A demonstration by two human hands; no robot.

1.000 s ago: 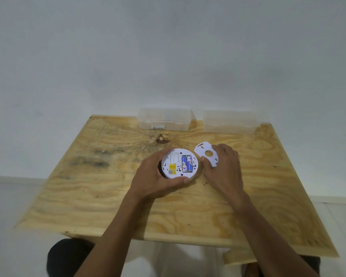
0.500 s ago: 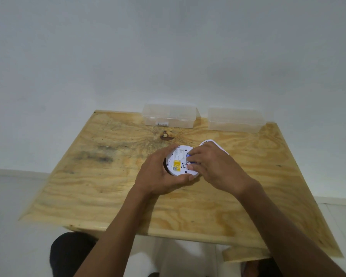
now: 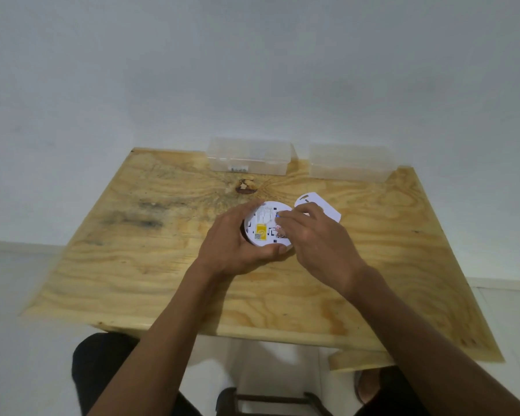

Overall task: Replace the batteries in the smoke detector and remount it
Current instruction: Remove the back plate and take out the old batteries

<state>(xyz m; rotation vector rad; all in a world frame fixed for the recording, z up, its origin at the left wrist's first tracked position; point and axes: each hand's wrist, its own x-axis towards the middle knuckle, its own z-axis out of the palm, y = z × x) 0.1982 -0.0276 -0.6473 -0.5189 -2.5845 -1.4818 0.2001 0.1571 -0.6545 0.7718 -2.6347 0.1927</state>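
Observation:
The round white smoke detector (image 3: 263, 229) lies back side up at the middle of the wooden table (image 3: 162, 265), showing a yellow label. My left hand (image 3: 234, 244) wraps around its left and near edge. My right hand (image 3: 315, 238) covers the battery bay on its right side, fingertips pressed onto the blue batteries (image 3: 278, 216), which are mostly hidden. Whether the fingers have a battery pinched is not visible. The white mounting plate (image 3: 315, 202) lies flat just behind my right hand.
Two clear plastic boxes stand at the table's far edge against the wall: one (image 3: 249, 159) with small items inside, another (image 3: 348, 162) to its right. A dark knot (image 3: 246, 186) marks the wood. A stool frame (image 3: 270, 400) shows below the table.
My right hand left the mounting plate and moved left onto the detector's battery bay. The left hand has kept hold of the detector. The camera tilted slightly.

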